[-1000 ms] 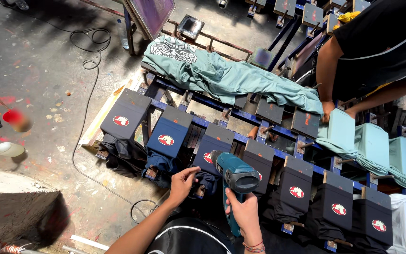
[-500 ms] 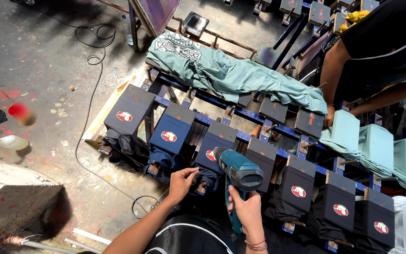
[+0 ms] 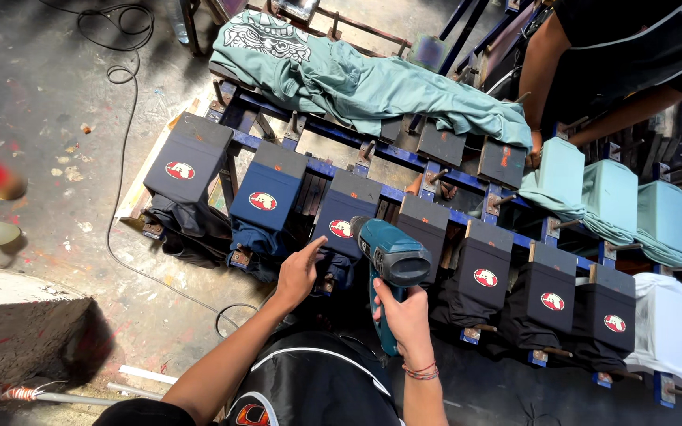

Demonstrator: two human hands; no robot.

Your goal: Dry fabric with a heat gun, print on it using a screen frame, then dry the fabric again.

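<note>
My right hand (image 3: 406, 317) grips the handle of a teal heat gun (image 3: 388, 256), whose barrel points at a navy shirt pallet (image 3: 342, 219) with a small red and white print. My left hand (image 3: 300, 272) has its fingers apart and rests on the lower left edge of that same shirt. The pallet stands in a long row of dark shirts stretched on boards along a blue metal frame (image 3: 317, 167). Left of it is another navy shirt board (image 3: 267, 197), and to its right is a black shirt board (image 3: 485, 268).
Another person's arm (image 3: 540, 75) reaches to teal shirts (image 3: 609, 197) at the far right. A loose teal shirt (image 3: 357, 83) lies over the back row. A black cable (image 3: 120, 142) runs over the stained concrete floor on the left, near a concrete block (image 3: 17, 331).
The view has drifted slightly. My left hand stays on the navy shirt and the heat gun stays aimed at it, almost unmoved.
</note>
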